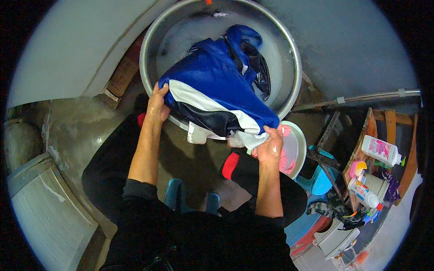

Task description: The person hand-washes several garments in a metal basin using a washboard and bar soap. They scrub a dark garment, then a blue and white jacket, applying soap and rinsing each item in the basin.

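A blue, white and black garment lies partly in cloudy water inside a large steel basin, its near part lifted and stretched across the front rim. My left hand grips its left corner at the basin's left front. My right hand pinches the right end, which has white fabric hanging below, beside a pale green bowl with pink cloth in it.
On the right a wooden shelf holds a white bottle, another bottle and small items, near a cyan plastic item. Grey walls flank the basin. A pale panel stands at the lower left.
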